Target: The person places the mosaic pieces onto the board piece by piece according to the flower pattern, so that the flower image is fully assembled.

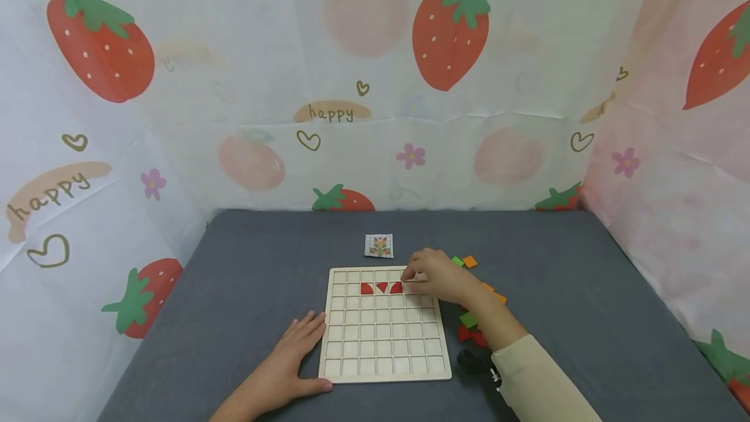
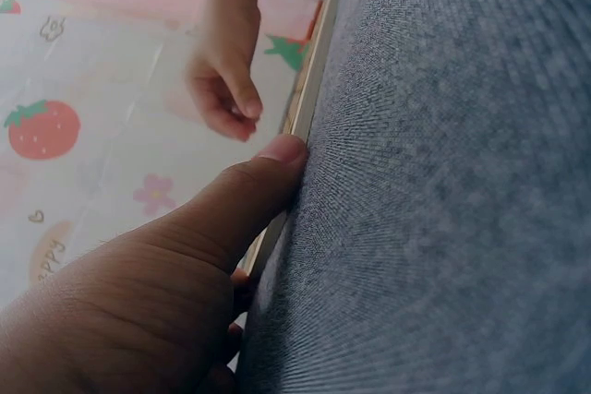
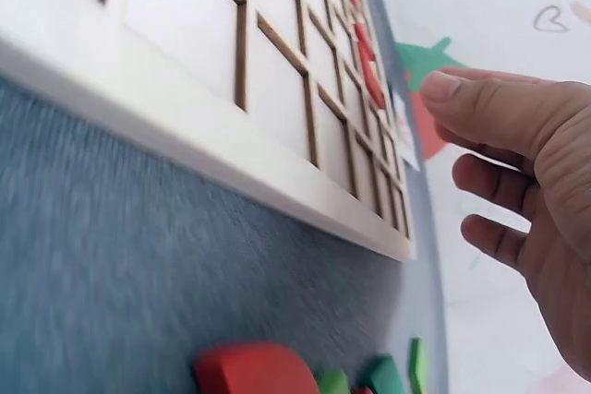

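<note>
A pale wooden grid board (image 1: 383, 347) lies on the dark grey table. In one row near its far edge sit a red quarter-round piece (image 1: 366, 288), a small red triangle (image 1: 382, 286) and another red quarter-round piece (image 1: 396, 288). My left hand (image 1: 291, 351) rests at the board's left side, fingers extended and thumb at the near corner; in the left wrist view, the thumb (image 2: 268, 168) touches the board's edge. Over the far right part of the board, my right hand (image 1: 441, 277) is beside the right red piece. In the right wrist view its fingers are loosely bent with nothing visible between them.
A small printed pattern card (image 1: 379, 246) lies beyond the board. Right of the board are scattered orange pieces (image 1: 470, 261), green pieces (image 1: 469, 320) and red pieces (image 1: 465, 333), partly hidden by the right arm. A black object (image 1: 471, 362) lies near the right sleeve. Strawberry-print cloth (image 1: 351, 168) encloses the table.
</note>
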Motion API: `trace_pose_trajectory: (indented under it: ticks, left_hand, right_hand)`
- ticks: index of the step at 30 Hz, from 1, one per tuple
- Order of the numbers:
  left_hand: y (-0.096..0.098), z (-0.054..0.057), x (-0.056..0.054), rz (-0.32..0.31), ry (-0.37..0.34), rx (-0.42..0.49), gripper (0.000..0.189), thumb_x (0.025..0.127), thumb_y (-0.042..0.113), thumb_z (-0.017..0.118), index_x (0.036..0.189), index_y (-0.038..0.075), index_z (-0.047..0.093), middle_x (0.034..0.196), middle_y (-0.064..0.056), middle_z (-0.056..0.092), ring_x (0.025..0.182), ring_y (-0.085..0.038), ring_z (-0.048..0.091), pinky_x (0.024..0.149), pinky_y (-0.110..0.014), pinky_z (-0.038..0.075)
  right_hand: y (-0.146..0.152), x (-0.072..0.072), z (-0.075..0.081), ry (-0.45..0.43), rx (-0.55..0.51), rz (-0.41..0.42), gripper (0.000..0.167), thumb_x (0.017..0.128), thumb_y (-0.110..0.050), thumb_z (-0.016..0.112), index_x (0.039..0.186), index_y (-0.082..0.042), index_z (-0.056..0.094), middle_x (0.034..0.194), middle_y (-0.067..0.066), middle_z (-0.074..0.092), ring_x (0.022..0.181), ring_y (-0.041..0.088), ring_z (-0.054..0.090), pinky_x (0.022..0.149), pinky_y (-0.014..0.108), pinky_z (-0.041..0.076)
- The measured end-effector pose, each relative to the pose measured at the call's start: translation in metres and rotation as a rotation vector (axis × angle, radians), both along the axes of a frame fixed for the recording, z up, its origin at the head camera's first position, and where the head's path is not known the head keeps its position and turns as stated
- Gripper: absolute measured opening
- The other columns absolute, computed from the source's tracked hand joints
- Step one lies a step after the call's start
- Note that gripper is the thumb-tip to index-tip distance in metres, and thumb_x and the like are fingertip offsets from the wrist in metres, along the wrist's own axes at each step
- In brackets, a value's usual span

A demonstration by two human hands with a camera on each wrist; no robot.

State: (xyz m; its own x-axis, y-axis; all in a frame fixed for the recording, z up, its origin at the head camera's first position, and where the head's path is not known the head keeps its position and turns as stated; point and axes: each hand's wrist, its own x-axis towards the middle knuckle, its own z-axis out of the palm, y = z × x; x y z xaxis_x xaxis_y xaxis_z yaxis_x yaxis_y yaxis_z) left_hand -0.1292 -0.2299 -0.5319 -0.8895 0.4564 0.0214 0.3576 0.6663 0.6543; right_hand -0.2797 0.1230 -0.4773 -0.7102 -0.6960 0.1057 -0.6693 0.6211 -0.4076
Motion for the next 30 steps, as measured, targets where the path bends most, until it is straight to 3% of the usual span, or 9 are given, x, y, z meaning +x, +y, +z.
trace_pose_trajectory:
  ticks: [6,15,20,26,30]
  left_hand:
    - [-0.002,0.001,-0.002,0.003,-0.018,-0.011,0.111,0.077,0.064,0.080,0.158,0.002,0.036,0.170,-0.008,0.024,0.158,-0.035,0.013,0.115,-0.004,-0.013]
    - [0.001,0.002,0.000,0.010,-0.038,-0.006,0.112,0.077,0.064,0.080,0.159,0.003,0.036,0.170,-0.006,0.023,0.159,-0.033,0.012,0.119,-0.014,-0.009]
    - [0.002,0.002,0.001,0.011,-0.040,-0.005,0.111,0.077,0.063,0.081,0.158,0.002,0.036,0.170,-0.007,0.023,0.159,-0.033,0.012,0.118,-0.010,-0.010]
    - [0.002,0.003,0.002,0.008,-0.052,0.002,0.112,0.077,0.063,0.080,0.159,0.002,0.035,0.170,-0.007,0.023,0.159,-0.034,0.011,0.123,-0.028,-0.004]
    - [0.002,0.003,0.001,0.007,-0.042,0.000,0.112,0.077,0.063,0.081,0.159,0.002,0.035,0.170,-0.008,0.023,0.159,-0.033,0.011,0.122,-0.018,-0.008]
  right_hand:
    - [0.017,0.015,0.016,0.087,-0.018,-0.041,0.017,0.091,-0.018,0.079,0.109,-0.017,0.080,0.110,-0.005,0.069,0.107,0.022,0.059,0.096,0.048,0.051]
    - [0.053,0.033,0.026,0.163,-0.068,-0.106,0.020,0.089,-0.014,0.082,0.108,-0.019,0.079,0.109,-0.005,0.069,0.105,0.021,0.061,0.091,0.047,0.053]
    - [0.074,0.041,0.028,0.167,-0.067,-0.167,0.020,0.090,-0.015,0.081,0.109,-0.020,0.079,0.110,-0.004,0.070,0.108,0.023,0.062,0.095,0.051,0.051]
    - [0.096,0.047,0.022,0.165,-0.072,-0.228,0.018,0.091,-0.019,0.080,0.109,-0.017,0.079,0.111,0.000,0.071,0.107,0.026,0.061,0.092,0.053,0.051]
    - [0.107,0.049,0.016,0.181,-0.084,-0.245,0.018,0.091,-0.018,0.080,0.108,-0.015,0.080,0.110,-0.001,0.072,0.104,0.025,0.062,0.091,0.053,0.052]
